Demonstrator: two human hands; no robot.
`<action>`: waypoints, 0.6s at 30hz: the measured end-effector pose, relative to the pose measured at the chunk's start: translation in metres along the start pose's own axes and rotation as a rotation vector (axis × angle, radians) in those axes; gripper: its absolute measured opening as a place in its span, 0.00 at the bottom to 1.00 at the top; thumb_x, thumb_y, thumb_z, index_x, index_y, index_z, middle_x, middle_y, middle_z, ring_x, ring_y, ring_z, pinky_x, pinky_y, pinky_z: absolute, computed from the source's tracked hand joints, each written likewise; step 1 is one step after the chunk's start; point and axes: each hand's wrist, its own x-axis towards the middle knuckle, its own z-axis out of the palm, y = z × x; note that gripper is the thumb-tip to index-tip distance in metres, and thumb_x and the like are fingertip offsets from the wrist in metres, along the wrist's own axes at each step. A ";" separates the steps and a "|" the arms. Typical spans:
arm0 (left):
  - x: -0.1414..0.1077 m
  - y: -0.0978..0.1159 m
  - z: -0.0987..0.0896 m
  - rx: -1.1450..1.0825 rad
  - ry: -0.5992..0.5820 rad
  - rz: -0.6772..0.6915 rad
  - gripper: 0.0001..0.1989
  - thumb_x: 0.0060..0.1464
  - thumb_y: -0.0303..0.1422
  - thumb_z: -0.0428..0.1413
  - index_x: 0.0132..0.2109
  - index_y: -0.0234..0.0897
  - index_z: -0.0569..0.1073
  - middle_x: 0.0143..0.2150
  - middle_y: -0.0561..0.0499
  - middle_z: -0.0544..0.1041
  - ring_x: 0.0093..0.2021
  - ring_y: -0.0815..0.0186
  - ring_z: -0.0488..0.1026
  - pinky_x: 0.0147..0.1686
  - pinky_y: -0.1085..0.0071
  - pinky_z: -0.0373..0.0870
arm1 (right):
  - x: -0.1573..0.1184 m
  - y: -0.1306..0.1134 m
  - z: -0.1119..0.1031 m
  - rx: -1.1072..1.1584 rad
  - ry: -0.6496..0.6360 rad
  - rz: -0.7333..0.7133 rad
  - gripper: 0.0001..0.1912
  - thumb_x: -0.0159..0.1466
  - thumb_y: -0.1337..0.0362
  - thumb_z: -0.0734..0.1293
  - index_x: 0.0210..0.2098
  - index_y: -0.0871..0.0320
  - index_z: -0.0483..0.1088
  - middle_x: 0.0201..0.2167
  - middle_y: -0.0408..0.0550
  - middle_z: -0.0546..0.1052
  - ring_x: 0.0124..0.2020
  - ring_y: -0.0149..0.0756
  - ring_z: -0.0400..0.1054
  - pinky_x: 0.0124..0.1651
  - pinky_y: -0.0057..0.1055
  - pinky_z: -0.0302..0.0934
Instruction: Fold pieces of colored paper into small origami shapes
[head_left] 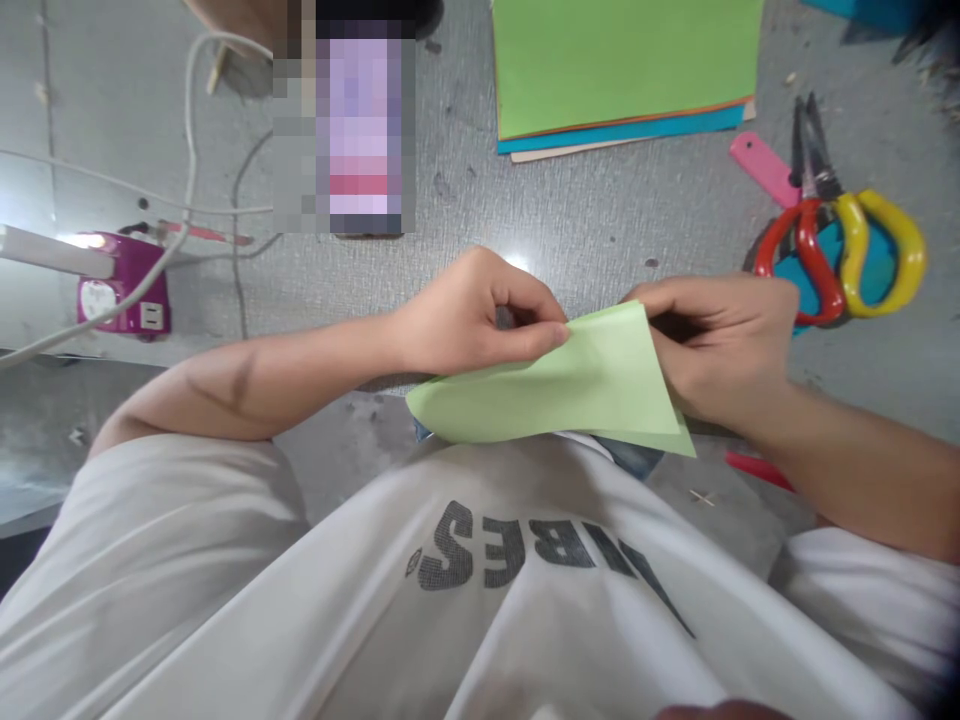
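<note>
Shirt (495, 640) below; left hand (484, 315) and right hand (727, 340) hold green paper (577, 380)

pale green paper (585, 375) | doubled, loosely bowed | at near edge of table (457, 190)

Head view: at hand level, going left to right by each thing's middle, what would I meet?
Magenta plastic box, left hand, doubled-over pale green paper, right hand, metal scissors with one red and one yellow looped handle.
</note>
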 end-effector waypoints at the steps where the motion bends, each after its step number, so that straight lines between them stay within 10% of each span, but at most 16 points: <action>1: 0.000 0.000 -0.001 0.001 -0.003 0.003 0.09 0.74 0.37 0.72 0.43 0.39 0.94 0.38 0.48 0.93 0.38 0.62 0.90 0.38 0.69 0.84 | 0.000 0.001 -0.001 -0.002 -0.004 -0.003 0.12 0.70 0.68 0.85 0.29 0.52 0.89 0.24 0.38 0.82 0.25 0.25 0.68 0.27 0.21 0.59; 18: 0.002 -0.004 0.009 0.180 -0.032 0.119 0.15 0.78 0.38 0.61 0.45 0.40 0.91 0.37 0.47 0.92 0.35 0.63 0.86 0.39 0.66 0.79 | 0.003 -0.008 0.004 -0.084 -0.074 0.083 0.20 0.71 0.54 0.82 0.25 0.46 0.79 0.19 0.40 0.71 0.20 0.34 0.56 0.25 0.40 0.54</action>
